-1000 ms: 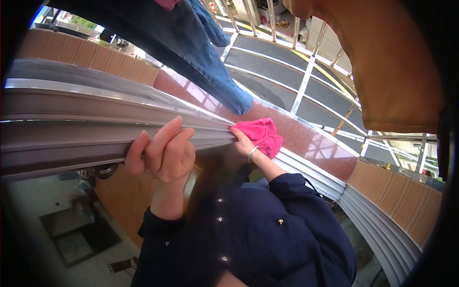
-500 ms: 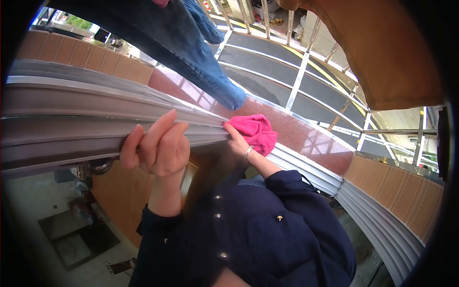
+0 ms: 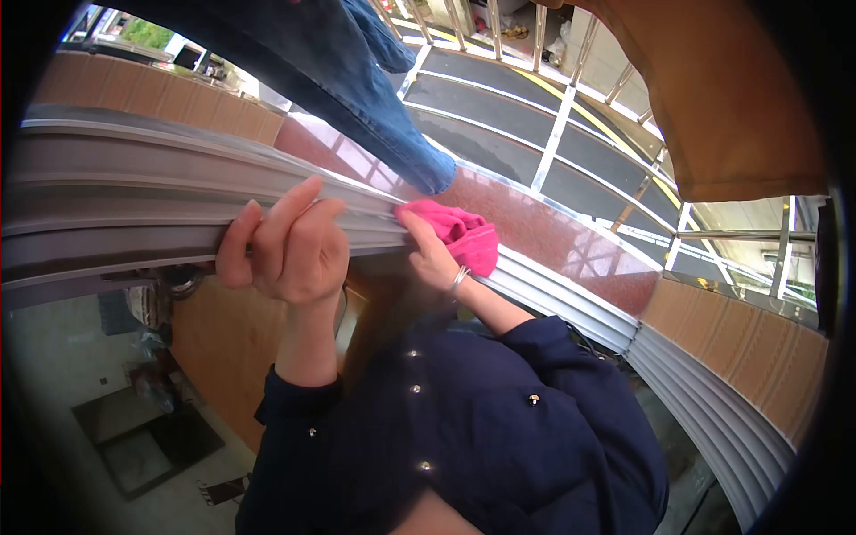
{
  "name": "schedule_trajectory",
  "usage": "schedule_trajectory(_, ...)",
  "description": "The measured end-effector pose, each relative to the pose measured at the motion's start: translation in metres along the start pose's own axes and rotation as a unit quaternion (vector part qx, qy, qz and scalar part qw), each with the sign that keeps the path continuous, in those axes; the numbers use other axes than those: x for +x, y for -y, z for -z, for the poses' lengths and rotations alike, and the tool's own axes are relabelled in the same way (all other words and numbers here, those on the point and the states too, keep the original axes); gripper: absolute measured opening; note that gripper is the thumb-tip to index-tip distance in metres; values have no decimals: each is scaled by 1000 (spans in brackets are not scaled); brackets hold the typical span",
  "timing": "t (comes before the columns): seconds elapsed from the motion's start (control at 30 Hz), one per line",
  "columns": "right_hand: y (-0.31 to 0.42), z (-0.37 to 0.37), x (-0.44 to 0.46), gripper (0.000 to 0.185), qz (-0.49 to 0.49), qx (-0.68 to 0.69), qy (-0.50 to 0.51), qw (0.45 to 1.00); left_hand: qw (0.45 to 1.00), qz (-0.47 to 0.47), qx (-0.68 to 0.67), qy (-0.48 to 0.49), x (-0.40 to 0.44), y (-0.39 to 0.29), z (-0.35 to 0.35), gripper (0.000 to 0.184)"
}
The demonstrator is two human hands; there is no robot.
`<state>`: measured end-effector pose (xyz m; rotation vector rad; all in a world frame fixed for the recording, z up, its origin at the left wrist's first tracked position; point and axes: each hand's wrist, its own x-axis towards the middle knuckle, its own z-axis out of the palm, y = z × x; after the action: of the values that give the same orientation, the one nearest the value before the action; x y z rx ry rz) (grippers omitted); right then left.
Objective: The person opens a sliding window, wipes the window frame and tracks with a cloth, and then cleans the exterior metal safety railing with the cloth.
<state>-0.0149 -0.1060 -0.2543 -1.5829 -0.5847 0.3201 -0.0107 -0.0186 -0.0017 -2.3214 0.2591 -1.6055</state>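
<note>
My right hand (image 3: 434,257), with a bangle at the wrist, is closed on a bunched pink cloth (image 3: 468,239). The cloth presses against the far end of the grey metal window frame (image 3: 134,165), where it meets the sill track (image 3: 562,299). Nearer and to the left, my left hand (image 3: 290,245) has its fingers bent around the lower edge of that frame. What lies behind its fingertips is partly hidden.
Blue jeans (image 3: 357,116) hang just beyond the frame, over the reddish stone sill (image 3: 535,227). Metal safety bars (image 3: 555,138) curve outside. A brown cloth item (image 3: 740,107) hangs at upper right. Behind the frame, indoors, is a wooden panel (image 3: 214,348).
My right hand and the pink cloth have moved a little left along the frame. My left hand keeps its hold; the whole view has shifted slightly.
</note>
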Motion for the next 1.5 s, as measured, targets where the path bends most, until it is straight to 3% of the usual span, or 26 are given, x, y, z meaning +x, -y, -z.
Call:
schedule_trajectory(0.07, -9, -1, -2, 69, 5, -30, -6, 1000, 1000, 3, 6, 3, 0, 0, 1, 26)
schedule_trajectory(0.17, -61, -15, -3, 69, -97, -4, -7, 995, 1000, 4, 6, 3, 0, 1, 2, 26)
schedule_trajectory(0.3, -72, -13, -1, 68, -85, -12, 8, 996, 1000, -1, 3, -8, 0, 2, 0, 26)
schedule_trajectory(0.4, -15, -3, 4, 70, 29, -11, -19, 999, 1000, -2, -4, -12, 0, 2, -2, 27)
schedule_trajectory(0.5, 34, 6, 11, 69, 53, -35, -25, 998, 1000, 2, -7, -5, -1, 1, 1, 28)
schedule_trajectory(0.83, 25, 11, 15, 65, 99, -129, -31, 986, 998, -13, -34, -50, -1, 4, 0, 32)
schedule_trajectory(1.03, 95, 36, 43, 61, 258, -148, -10, 955, 998, -21, -26, -60, -5, 8, 1, 28)
schedule_trajectory(1.23, 84, 39, 37, 56, 211, -282, 17, 936, 997, -27, -58, -46, -4, 13, 5, 23)
schedule_trajectory(1.4, 75, 32, 29, 58, 201, -239, -7, 950, 992, -45, -95, -64, -6, 10, 18, 18)
schedule_trajectory(1.5, 99, 35, 39, 56, 244, -190, -16, 951, 986, -79, -72, -126, -8, 17, 25, 12)
